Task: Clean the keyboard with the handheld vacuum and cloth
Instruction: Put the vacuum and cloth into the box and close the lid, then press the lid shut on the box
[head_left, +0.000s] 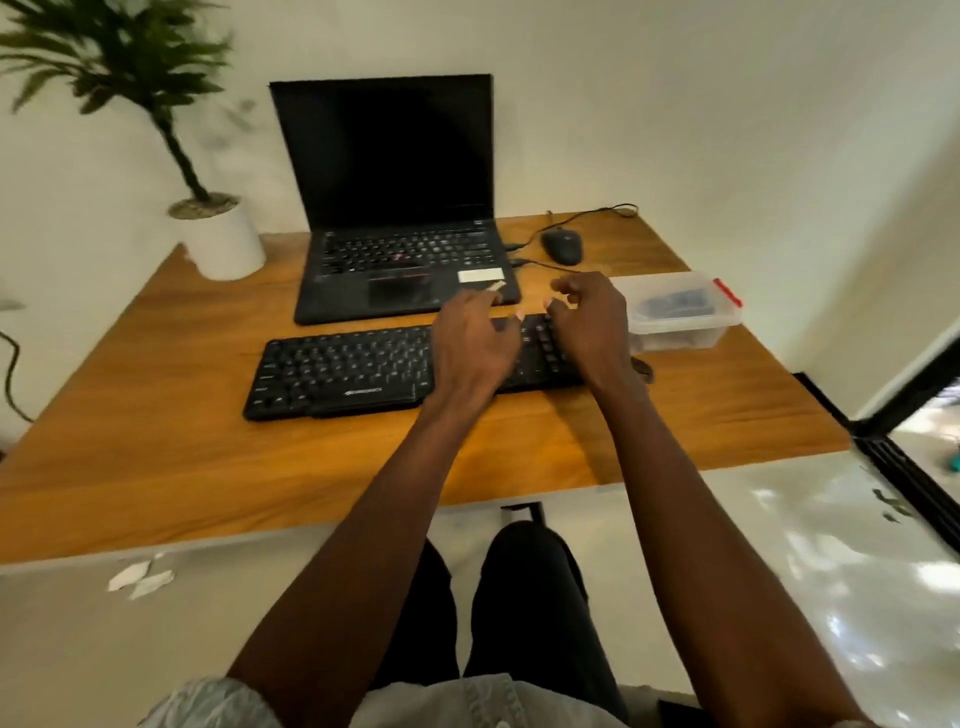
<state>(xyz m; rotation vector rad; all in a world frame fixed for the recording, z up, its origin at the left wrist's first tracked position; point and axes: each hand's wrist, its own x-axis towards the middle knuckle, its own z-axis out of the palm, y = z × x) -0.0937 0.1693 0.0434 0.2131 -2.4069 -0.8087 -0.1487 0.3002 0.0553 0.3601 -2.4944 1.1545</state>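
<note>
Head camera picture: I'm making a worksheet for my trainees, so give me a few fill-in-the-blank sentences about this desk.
1. Both hands, left hand and right hand, hover over the right part of the black ____.
2. Behind the keyboard stands an open ____ with a dark screen.
3. The clear plastic box beside the right hand has a ____ clip.
4. The mouse lies to the ____ of the laptop.

Missing words: keyboard; laptop; red; right
</note>
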